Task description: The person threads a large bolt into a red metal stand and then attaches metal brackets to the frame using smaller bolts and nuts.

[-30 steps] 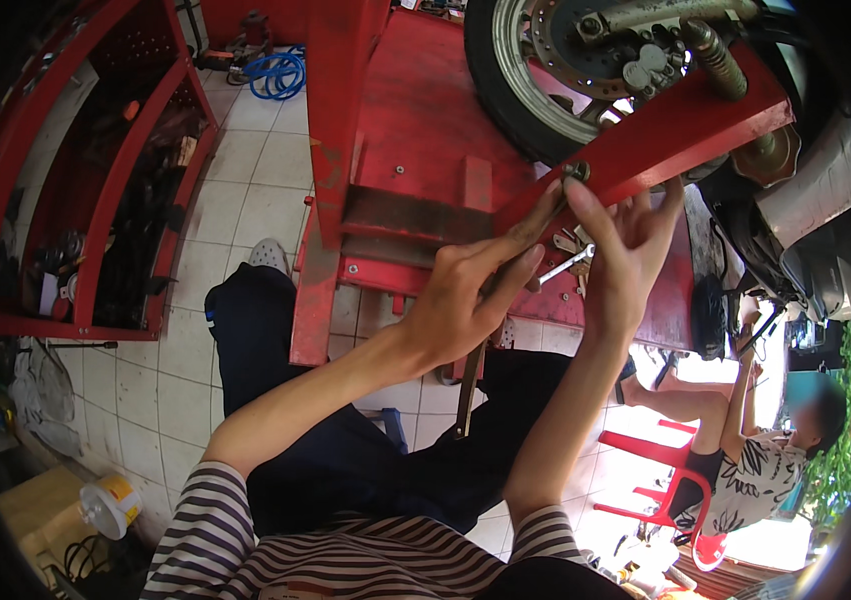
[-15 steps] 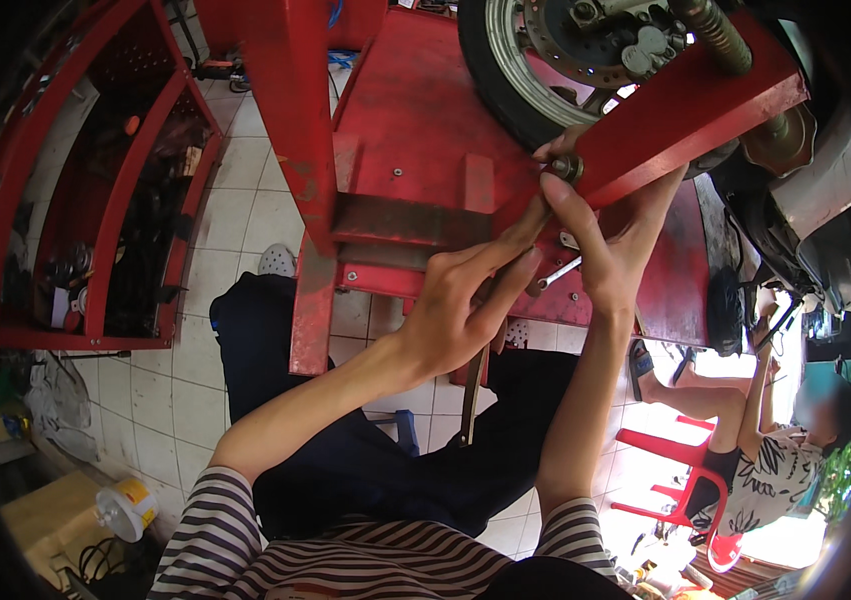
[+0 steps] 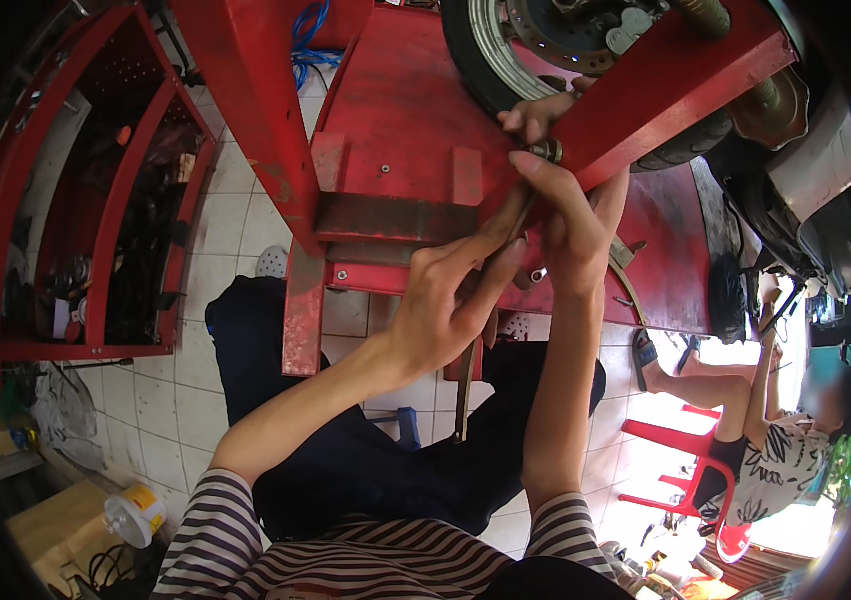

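Observation:
I sit in front of a red lift platform (image 3: pixel 395 130) that carries a motorcycle wheel (image 3: pixel 490 60). My left hand (image 3: pixel 445 300) is closed around a slim metal tool (image 3: pixel 515 225) that points up toward a metal nut (image 3: pixel 546 151) on the red clamp bar (image 3: pixel 665 95) beside the wheel. My right hand (image 3: pixel 570 215) reaches higher, and its fingertips pinch that nut from below. A long dull metal bar (image 3: pixel 463 395) hangs down beneath my left hand. Whether my left hand touches it is hidden.
A red tool cart (image 3: pixel 95 250) full of parts stands at the left. A blue hose (image 3: pixel 310 30) lies behind the lift. Another person (image 3: pixel 795 450) sits on a red plastic chair (image 3: pixel 685 470) at the right. A white tub (image 3: pixel 135 515) sits at the lower left.
Both hands have risen toward the clamp bar. My right hand's fingers, spread a second ago, now close on the nut, and the left hand's tool has come up beside them.

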The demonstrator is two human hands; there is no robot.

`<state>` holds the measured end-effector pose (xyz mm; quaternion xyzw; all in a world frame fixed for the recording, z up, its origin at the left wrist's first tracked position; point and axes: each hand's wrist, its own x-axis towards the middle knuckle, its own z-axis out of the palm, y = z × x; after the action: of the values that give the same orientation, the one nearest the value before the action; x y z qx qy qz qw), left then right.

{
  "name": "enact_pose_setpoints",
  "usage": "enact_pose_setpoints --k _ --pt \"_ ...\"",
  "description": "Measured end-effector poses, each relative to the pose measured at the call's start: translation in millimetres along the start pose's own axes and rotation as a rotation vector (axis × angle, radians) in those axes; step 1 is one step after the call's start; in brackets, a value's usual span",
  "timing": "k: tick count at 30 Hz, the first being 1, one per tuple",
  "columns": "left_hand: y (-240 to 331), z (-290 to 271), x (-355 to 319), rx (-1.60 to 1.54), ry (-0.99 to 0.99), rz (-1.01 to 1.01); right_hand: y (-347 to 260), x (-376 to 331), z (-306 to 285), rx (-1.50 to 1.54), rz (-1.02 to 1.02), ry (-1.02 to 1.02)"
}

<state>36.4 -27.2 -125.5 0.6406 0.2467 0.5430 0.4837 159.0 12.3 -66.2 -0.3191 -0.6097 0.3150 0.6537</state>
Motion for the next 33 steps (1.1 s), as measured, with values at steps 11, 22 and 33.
enact_pose_setpoints --k 11,22,33 --pt "1.6 -1.1 -0.1 -0.017 -0.03 0.016 11.9 -4.5 8.7 0.098 -0.07 0.103" --pt "-2.6 5.3 -0.9 -0.144 -0.002 -0.058 -18.4 -10.7 -64.2 0.144 0.038 0.117" --pt "-0.8 8.2 0.1 -0.179 -0.048 -0.096 3.6 -73.3 -138.7 -1.1 0.541 -0.138"
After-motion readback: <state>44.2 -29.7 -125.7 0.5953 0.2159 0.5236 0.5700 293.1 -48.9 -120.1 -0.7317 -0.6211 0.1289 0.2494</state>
